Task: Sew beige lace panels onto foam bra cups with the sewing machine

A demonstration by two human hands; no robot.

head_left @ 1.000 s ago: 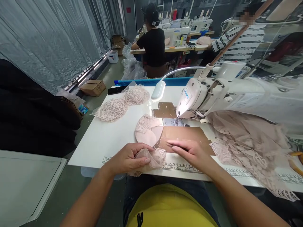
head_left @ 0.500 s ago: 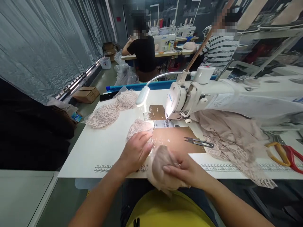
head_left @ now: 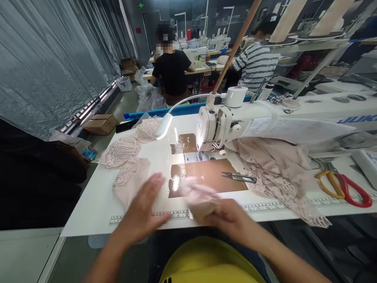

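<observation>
My left hand hovers over the front of the white table, thumb and fingers spread, with nothing in it. Just beyond its fingers lies a beige lace piece with plain sheer fabric. Two rounded lace cups rest behind that piece. My right hand is closed on a pale pink fabric piece, which is blurred and held over the brown patch in front of the sewing machine. Black thread snips lie on the brown patch.
Beige lace fabric is heaped under the machine arm. Scissors with red and yellow handles lie at the right. A small lamp bends over the table. Two people sit at machines beyond. A printed ruler runs along the front edge.
The lace piece under my left hand has moved left beside the cups, and that hand has come off it. My right hand has lifted the pink fabric slightly up from my lap. The view has shifted.
</observation>
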